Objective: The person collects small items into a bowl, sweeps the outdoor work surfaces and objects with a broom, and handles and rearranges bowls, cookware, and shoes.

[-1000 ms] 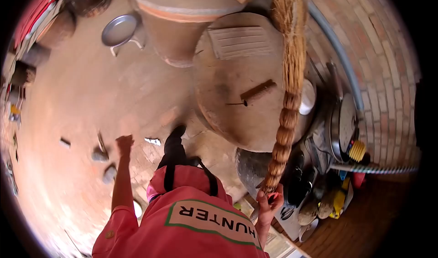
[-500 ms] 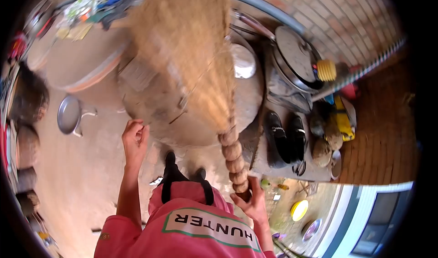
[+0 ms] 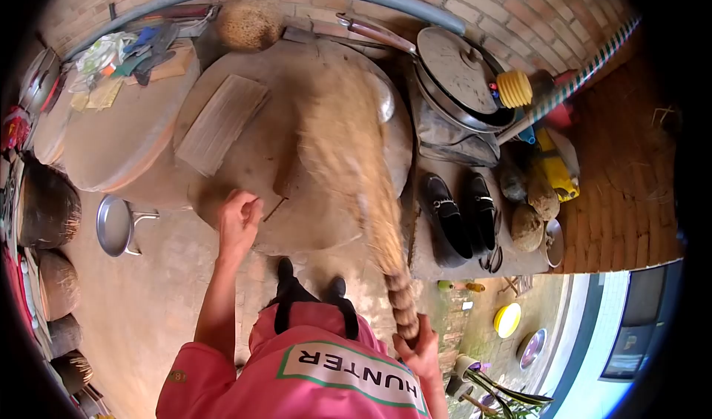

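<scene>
My right hand (image 3: 420, 350) is wrapped round the bound handle of a straw broom (image 3: 378, 219). The broom's bristles, smeared by motion, spread over a round table-like surface (image 3: 319, 230). Raised near that surface's front left edge is my left hand (image 3: 241, 213), its fingers curled together; whether anything small is inside is hidden. A flat ridged board (image 3: 222, 126) lies on the left part of the round top. A dark brick-like block (image 3: 285, 173) with a thin rod is partly behind the bristles, and a white round object (image 3: 385, 99) shows beside them.
Black shoes (image 3: 447, 215) and a lidded pan (image 3: 456, 70) sit on the right. A second round top (image 3: 122, 141) with cloths (image 3: 137, 55) is on the left. A metal pan on legs (image 3: 115, 226) stands on the floor. A striped pole (image 3: 575, 78) slants at the right.
The view has swung right, towards the wall and shoes. The broom has moved down off the left part of the round top, uncovering the board. My left hand stays raised with fingers curled.
</scene>
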`<action>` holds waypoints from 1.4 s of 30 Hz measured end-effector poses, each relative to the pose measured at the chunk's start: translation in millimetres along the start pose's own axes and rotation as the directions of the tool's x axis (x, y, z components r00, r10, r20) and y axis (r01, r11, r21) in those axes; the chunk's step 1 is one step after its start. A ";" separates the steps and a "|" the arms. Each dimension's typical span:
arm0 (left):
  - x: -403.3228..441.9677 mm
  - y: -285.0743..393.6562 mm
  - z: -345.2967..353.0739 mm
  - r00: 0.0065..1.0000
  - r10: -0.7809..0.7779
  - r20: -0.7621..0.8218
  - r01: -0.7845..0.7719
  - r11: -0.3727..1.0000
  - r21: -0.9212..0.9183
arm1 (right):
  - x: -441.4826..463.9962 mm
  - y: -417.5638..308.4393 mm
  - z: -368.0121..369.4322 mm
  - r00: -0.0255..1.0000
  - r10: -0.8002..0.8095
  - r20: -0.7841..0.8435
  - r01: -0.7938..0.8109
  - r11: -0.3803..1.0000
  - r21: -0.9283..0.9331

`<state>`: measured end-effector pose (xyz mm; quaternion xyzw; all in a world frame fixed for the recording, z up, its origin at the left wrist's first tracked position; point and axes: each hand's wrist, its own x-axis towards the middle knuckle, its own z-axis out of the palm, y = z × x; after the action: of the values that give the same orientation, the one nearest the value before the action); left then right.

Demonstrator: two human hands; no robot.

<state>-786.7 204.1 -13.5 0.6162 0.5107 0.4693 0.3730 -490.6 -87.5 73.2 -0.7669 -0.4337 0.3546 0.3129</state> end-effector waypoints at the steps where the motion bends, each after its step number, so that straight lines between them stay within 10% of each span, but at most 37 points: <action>1: 11.6 7.0 2.6 0.995 -0.093 0.039 0.093 0.996 -0.001 | -4.2 -3.0 -4.9 0.999 0.032 -0.005 -0.031 0.999 0.039; 12: 215.4 -14.1 117.4 0.815 -0.545 0.198 0.576 0.723 -0.381 | -28.0 31.4 11.0 0.942 0.334 0.029 -0.311 0.838 0.448; 25: 286.1 -70.0 179.6 0.652 -0.733 0.191 0.717 0.515 -0.471 | 79.7 4.5 29.3 0.988 0.141 -0.069 -0.126 0.973 0.192; 42: 292.4 -24.0 214.5 0.602 -0.796 0.061 0.690 0.481 -0.540 | 111.1 -25.8 17.0 0.925 0.330 0.188 -0.372 0.889 0.268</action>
<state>-576.5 499.5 -38.6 0.1591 0.6169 0.4360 0.6356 -474.6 25.0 53.9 -0.7504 -0.2496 0.5186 0.3251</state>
